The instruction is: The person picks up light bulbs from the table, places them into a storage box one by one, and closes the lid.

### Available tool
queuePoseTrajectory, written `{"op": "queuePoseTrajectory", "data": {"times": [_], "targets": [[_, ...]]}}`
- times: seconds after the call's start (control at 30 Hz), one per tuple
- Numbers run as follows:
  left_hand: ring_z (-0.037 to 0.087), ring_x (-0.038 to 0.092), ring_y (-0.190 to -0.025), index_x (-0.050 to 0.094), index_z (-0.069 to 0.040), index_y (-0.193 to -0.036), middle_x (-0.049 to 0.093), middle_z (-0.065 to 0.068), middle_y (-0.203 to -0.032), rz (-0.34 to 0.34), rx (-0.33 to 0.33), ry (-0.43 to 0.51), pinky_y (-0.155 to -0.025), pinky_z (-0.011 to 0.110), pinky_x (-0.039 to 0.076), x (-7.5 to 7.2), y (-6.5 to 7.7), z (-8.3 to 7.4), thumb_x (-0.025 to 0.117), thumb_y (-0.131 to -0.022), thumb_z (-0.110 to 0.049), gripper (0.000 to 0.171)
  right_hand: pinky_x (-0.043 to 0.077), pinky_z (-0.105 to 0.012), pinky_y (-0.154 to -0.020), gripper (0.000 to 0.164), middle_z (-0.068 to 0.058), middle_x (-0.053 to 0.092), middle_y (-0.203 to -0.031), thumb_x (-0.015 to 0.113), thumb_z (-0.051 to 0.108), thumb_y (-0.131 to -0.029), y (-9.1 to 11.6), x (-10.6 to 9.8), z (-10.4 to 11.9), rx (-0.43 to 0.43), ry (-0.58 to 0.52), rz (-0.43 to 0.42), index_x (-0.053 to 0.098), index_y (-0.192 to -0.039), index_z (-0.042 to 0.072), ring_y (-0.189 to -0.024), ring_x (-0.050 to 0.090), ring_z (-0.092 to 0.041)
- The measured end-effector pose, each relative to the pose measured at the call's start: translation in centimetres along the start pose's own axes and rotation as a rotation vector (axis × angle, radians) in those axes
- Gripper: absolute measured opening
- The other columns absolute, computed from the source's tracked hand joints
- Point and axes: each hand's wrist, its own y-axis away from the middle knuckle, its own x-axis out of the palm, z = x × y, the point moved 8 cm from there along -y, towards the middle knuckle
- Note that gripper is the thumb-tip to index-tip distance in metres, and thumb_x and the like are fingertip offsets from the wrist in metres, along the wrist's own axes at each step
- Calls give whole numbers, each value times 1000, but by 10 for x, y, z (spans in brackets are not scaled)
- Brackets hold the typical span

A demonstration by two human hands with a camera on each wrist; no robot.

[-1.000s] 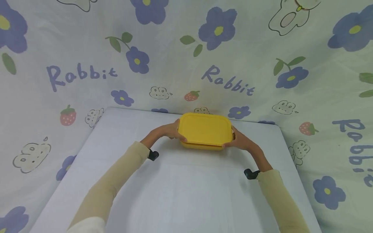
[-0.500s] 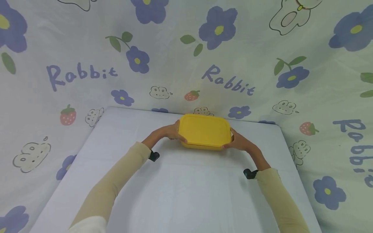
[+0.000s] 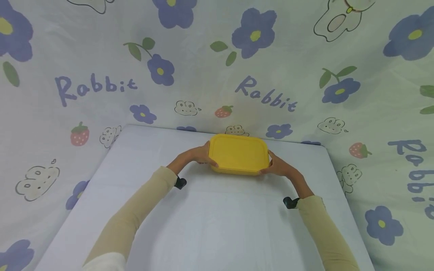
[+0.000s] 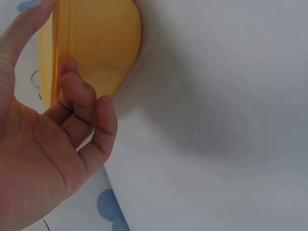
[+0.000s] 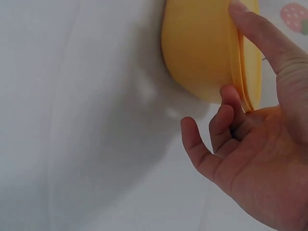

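Note:
A yellow rectangular box with a lid (image 3: 239,152) sits at the far side of the white table, its lid on top. My left hand (image 3: 202,153) grips the lid rim at the left end, thumb at the near corner. At the right end, my right hand (image 3: 278,165) holds the rim in the same way. In the left wrist view, the left hand's (image 4: 53,139) fingers curl under the rim beside the box wall (image 4: 103,43). The right wrist view has the right hand (image 5: 260,154) with its thumb on the lid edge and fingers bent below the rim of the box (image 5: 197,48).
The white tabletop (image 3: 217,226) stretches in front of the box toward me. Behind it hangs a patterned cloth (image 3: 196,67) with flowers, strawberries and lettering. A small black device (image 3: 181,183) is strapped at the left wrist, and another black device (image 3: 290,203) at the right.
The lid's near edge has come down, and the dark gap at the front right has closed. Both hands have kept hold of the ends, shifting only slightly.

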Motion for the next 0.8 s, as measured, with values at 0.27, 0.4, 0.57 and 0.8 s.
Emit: {"op": "queuePoseTrajectory", "data": {"times": [0.27,0.4,0.57,0.8], "targets": [[18,45,-64,0,1,-155,53,9,-81,-43,-54,-31,-73,41,47,1,-5,6,47,-103,-41,82,42,-52,-102,122,-21,51,-119,82,40,-82,-2,1,0,-13,-22,0,-5,-157,0,-105,48,-31],[24,51,-70,-10,0,-156,55,11,-83,-68,-71,-22,-79,45,49,2,-9,8,37,-107,-30,75,36,-55,-109,121,-25,44,-137,82,38,-83,-2,4,3,-30,-62,14,-6,-157,1,-115,45,-34],[23,51,-70,-11,0,-156,57,14,-87,-75,-72,-16,-79,44,49,4,-12,10,35,-107,-29,73,26,-57,-114,122,-26,28,-154,81,40,-83,-4,6,1,-28,-70,16,-8,-158,4,-131,38,-37],[14,42,-58,-12,1,-156,52,7,-75,-73,-71,11,-67,37,45,5,-14,14,35,-107,-30,74,27,-58,-114,125,-26,23,-157,81,41,-83,-5,8,-2,-22,-85,22,-13,-157,6,-134,37,-38]]}}
